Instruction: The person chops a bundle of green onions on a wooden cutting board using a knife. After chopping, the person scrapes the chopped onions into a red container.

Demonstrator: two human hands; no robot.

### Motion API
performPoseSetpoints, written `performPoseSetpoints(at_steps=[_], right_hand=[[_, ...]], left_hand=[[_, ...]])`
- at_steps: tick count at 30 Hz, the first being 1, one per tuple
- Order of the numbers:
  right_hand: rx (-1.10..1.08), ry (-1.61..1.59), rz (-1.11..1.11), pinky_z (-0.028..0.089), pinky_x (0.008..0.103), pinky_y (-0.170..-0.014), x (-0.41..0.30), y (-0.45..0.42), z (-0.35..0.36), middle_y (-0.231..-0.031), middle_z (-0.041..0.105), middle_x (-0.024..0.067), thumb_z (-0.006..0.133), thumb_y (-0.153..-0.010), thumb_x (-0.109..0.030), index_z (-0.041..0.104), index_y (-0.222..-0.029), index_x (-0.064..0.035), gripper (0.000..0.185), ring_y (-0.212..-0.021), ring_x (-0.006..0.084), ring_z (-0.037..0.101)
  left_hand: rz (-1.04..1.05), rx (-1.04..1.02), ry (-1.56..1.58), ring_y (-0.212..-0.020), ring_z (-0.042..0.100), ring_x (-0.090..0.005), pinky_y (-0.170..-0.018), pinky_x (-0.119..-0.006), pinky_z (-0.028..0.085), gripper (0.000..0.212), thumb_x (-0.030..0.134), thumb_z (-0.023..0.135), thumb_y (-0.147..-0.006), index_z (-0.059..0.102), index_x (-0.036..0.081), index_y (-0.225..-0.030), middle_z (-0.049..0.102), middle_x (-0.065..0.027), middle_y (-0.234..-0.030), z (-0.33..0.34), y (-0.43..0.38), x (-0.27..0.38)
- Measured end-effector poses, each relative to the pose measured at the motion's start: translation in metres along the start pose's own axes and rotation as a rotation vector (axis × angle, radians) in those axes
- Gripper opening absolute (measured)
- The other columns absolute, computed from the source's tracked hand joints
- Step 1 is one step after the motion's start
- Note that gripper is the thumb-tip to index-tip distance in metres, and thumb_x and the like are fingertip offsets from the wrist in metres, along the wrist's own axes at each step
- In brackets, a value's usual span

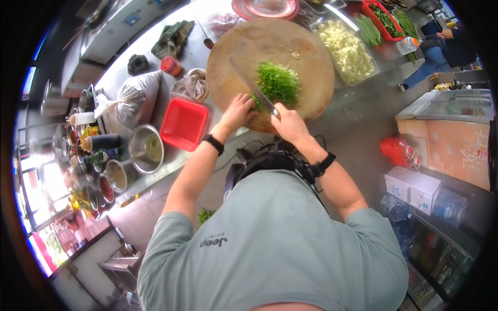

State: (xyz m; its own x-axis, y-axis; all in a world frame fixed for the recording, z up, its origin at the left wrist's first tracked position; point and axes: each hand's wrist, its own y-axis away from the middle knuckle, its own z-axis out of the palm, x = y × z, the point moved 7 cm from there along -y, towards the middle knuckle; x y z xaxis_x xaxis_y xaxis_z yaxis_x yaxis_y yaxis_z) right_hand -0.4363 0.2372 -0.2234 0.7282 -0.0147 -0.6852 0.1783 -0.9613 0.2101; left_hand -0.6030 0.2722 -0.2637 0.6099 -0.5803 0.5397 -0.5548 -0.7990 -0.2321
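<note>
A round wooden chopping board lies before me on the metal counter, with a mound of chopped green herbs near its middle. My right hand grips the handle of a kitchen knife at the board's near edge. The blade runs up and to the left, along the left side of the mound. To the left of the blade, my left hand rests on the board with curled fingers. Green herbs show at its fingertips, against the blade; the rest under the fingers is hidden.
A red plastic basket and steel bowl stand left, near a tied plastic bag. Right of the board is a tray of pale chopped vegetable. Red-rimmed plates lie beyond. Another person is at far right.
</note>
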Motion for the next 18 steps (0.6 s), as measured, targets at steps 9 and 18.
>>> performPoseSetpoints(at_steps=[9,18], right_hand=[[-0.066,0.218,0.017,0.053,0.0568,-0.069,-0.010,0.035,-0.002,-0.078,0.068,0.0234,0.055,-0.091,-0.023,0.053,-0.100,-0.0079,0.017,-0.076,0.0453,0.067],[-0.036,0.148,-0.003,0.053,0.0573,-0.071,-0.017,-0.007,0.011,-0.081,0.068,0.0253,0.053,-0.092,-0.023,0.054,-0.100,-0.0078,0.017,-0.080,0.0459,0.067]], left_hand=[[0.026,-0.020,-0.005,-0.098,0.051,-0.0355,-0.087,-0.044,0.044,0.021,0.020,0.070,-0.085,0.054,0.007,-0.089,0.054,-0.0128,-0.097,0.009,0.001,-0.004],[0.007,-0.009,-0.005,-0.096,0.051,-0.0351,-0.087,-0.043,0.044,0.017,0.017,0.068,-0.085,0.056,0.007,-0.089,0.054,-0.0121,-0.095,0.013,0.006,-0.010]])
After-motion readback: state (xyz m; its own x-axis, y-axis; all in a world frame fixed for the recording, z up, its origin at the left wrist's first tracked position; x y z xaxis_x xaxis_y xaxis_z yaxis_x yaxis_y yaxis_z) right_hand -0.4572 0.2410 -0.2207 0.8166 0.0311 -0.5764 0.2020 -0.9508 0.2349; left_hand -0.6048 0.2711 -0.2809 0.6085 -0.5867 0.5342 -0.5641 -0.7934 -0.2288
